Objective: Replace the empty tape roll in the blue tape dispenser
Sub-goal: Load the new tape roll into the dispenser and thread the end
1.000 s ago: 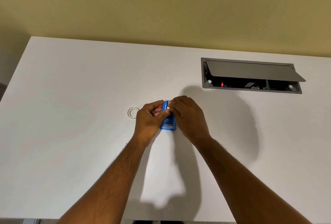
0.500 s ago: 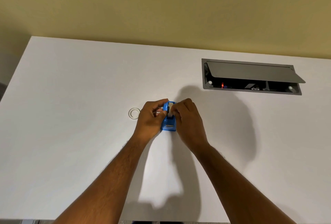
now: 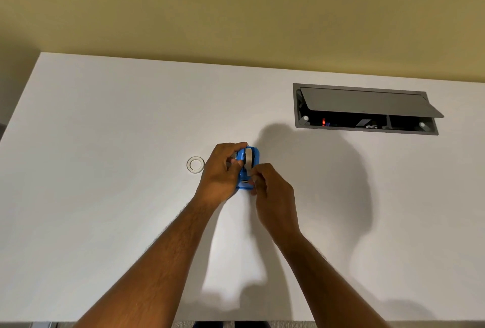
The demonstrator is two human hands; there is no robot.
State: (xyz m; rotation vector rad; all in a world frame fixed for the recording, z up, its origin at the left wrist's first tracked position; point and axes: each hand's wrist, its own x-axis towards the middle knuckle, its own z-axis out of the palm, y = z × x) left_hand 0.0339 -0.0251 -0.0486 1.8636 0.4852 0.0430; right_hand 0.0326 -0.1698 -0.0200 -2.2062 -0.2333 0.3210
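The blue tape dispenser (image 3: 255,155) stands on the white table (image 3: 105,196) near its middle. A whitish tape roll (image 3: 248,157) sits inside it. My left hand (image 3: 221,174) wraps around the dispenser's left side. My right hand (image 3: 273,193) is at the dispenser's near end, its fingertips pinched on the strip of tape that runs down from the roll toward the cutter. A small clear ring, the empty tape core (image 3: 195,164), lies flat on the table just left of my left hand.
A grey cable box (image 3: 367,129) is set into the table at the back right, its lid (image 3: 367,103) propped open. A yellow wall runs behind the table. The table's near edge is at the bottom of the view.
My right hand has moved from the top of the dispenser toward me, drawing the tape end down to the cutter end. The roll now shows in the dispenser. My left hand keeps its hold.
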